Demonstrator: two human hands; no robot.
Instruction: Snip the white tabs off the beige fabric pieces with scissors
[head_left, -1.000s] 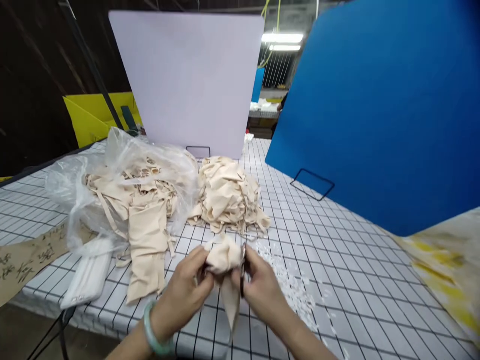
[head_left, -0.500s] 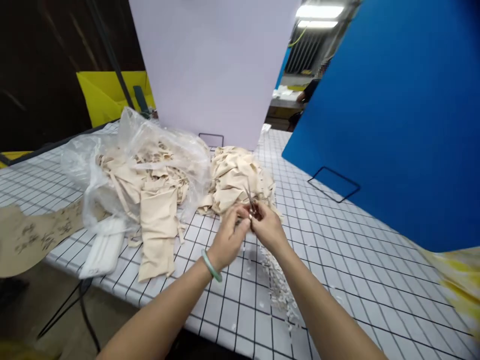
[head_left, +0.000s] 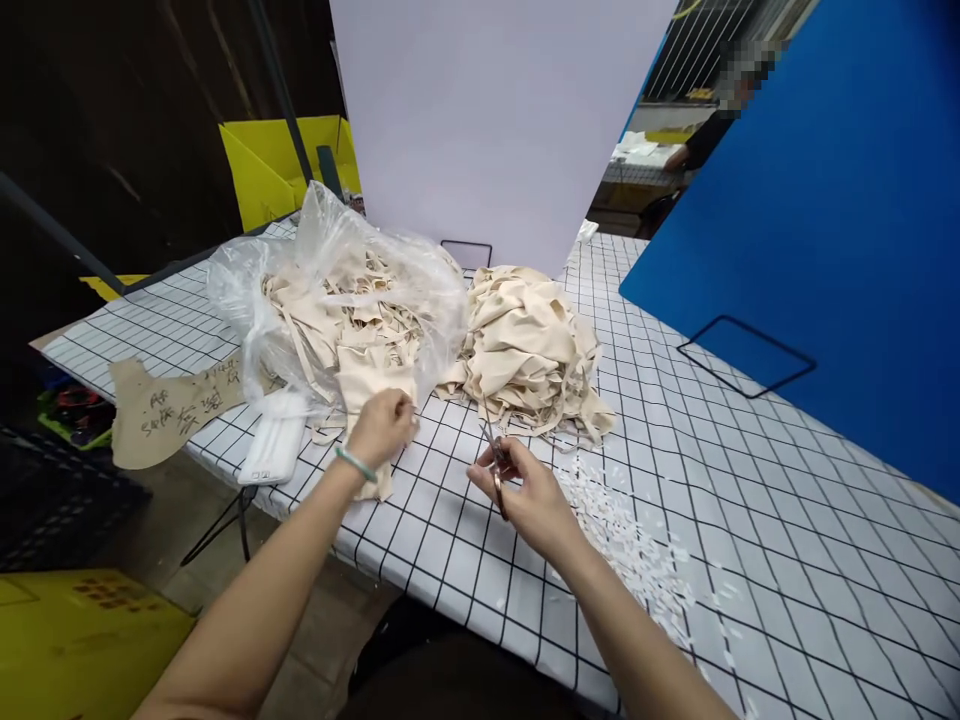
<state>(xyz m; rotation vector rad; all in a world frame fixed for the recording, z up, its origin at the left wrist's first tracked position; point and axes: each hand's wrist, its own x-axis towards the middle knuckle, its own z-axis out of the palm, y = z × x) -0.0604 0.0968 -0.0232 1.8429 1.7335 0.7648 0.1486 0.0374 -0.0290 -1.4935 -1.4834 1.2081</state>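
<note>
Small scissors (head_left: 495, 462) in the right hand (head_left: 525, 490), left hand (head_left: 382, 425) on a beige cloth piece (head_left: 371, 400).

The right hand is closed around the scissors just above the gridded counter (head_left: 750, 470), blades pointing away toward the loose heap of beige cloth (head_left: 529, 345). The left hand, a green bangle at its wrist, has its fingers curled down on the cloth piece that hangs out of the clear plastic bag (head_left: 330, 280); whether it actually pinches the piece cannot be told. White scraps (head_left: 630, 530) lie scattered right of the right hand. A white packet (head_left: 276, 450) and a written brown paper pattern (head_left: 176, 410) lie left of the bag. A pale board (head_left: 495, 120) and a blue board (head_left: 825, 220) stand behind.
</note>
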